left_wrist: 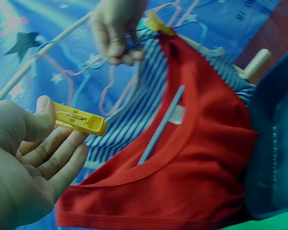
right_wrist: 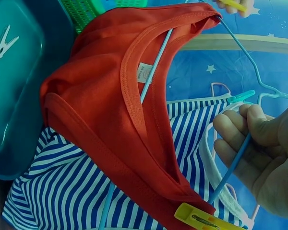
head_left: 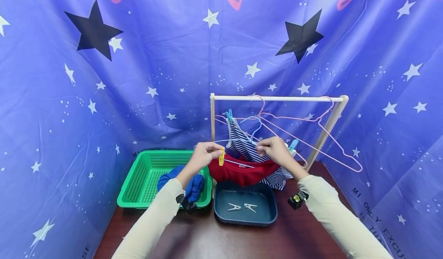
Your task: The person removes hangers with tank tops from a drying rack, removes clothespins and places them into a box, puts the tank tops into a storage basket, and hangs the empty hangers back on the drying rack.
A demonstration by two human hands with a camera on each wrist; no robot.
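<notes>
Between thumb and fingers, my left hand pinches a yellow clothespin beside the left shoulder of a red top. The top hangs on a blue hanger, whose lower bar shows through the neckline. My right hand grips this hanger near its hook. A second yellow clothespin clips the top's other shoulder to the hanger, close to my right hand. Behind the red cloth hangs a striped top with blue clothespins at its shoulders, partly hidden.
A wooden rack stands behind, with pink hangers on its bar. The green basket at left holds blue cloth. In front sits a dark tray with two white clothespins. Starry blue curtains surround the table.
</notes>
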